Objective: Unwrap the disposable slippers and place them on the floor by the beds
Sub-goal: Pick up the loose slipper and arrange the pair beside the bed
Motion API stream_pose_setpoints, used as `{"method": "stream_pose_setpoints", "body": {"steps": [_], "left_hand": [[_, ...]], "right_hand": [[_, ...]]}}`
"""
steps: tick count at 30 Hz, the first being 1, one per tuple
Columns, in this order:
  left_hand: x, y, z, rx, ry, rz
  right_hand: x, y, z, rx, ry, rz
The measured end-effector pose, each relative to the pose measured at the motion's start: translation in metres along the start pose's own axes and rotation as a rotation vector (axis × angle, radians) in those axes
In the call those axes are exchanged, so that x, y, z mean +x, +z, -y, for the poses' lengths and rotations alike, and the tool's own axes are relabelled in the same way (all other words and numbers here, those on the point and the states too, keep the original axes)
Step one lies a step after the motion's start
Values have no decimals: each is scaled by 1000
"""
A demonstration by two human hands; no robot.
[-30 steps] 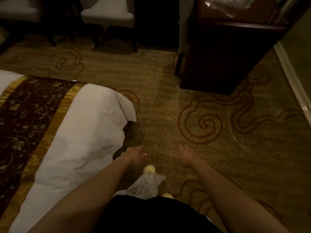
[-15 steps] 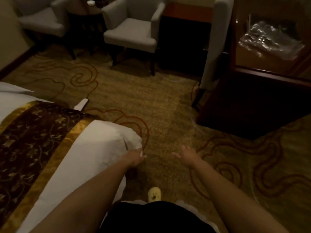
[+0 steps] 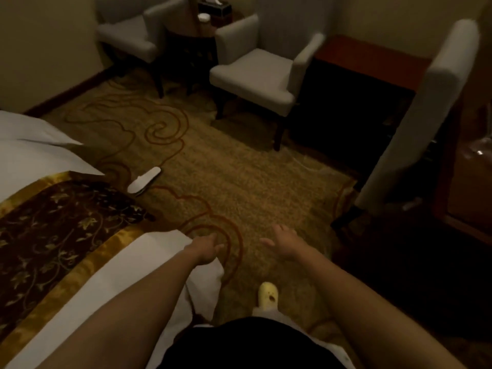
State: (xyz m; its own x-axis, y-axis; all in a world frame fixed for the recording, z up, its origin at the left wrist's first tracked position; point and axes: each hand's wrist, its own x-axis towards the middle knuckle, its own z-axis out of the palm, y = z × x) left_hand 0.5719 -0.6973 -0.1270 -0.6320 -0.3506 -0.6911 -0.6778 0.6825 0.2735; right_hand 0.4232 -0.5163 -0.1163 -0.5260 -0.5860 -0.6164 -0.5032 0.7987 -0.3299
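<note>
One white slipper (image 3: 143, 180) is seen unwrapped on the carpet (image 3: 239, 182), just beside the bed (image 3: 133, 275) at the edge where the dark runner (image 3: 53, 222) ends. It was prob. set there so it can be stepped into on getting up. A 2nd slipper of the pair is not seen and may be hidden behind the bed's edge.

Both hands are held out in front, empty. The left hand (image 3: 205, 247) has its fingers loosely curled w/ nothing pinched, over the near corner of the bed; whether the sheet is touched can't be told. The right hand (image 3: 286, 242) has its fingers spread over bare carpet. The pose is judged to suit balance while moving, not a grasp.

Crumpled clear plastic (image 3: 479, 151), poss. a wrapper, is glimpsed at the right edge of view.

No brand, label or legible writing can be made out; the light is dim and detail is blurred.
</note>
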Motion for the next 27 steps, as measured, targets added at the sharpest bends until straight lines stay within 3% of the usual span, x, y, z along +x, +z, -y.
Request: {"method": "stream_pose_setpoints", "body": {"steps": [10,17,27], "left_hand": [[68,-83,-9,-196,-153,-37],[139,-137,21,-264,-301,24],[257,-281,57,-357,-289,-51]], "right_hand": [[131,-106,12,-170,-109,111],[238,-162,70,-169,-189,195],[388,-266,159,-275,-251,162]]}}
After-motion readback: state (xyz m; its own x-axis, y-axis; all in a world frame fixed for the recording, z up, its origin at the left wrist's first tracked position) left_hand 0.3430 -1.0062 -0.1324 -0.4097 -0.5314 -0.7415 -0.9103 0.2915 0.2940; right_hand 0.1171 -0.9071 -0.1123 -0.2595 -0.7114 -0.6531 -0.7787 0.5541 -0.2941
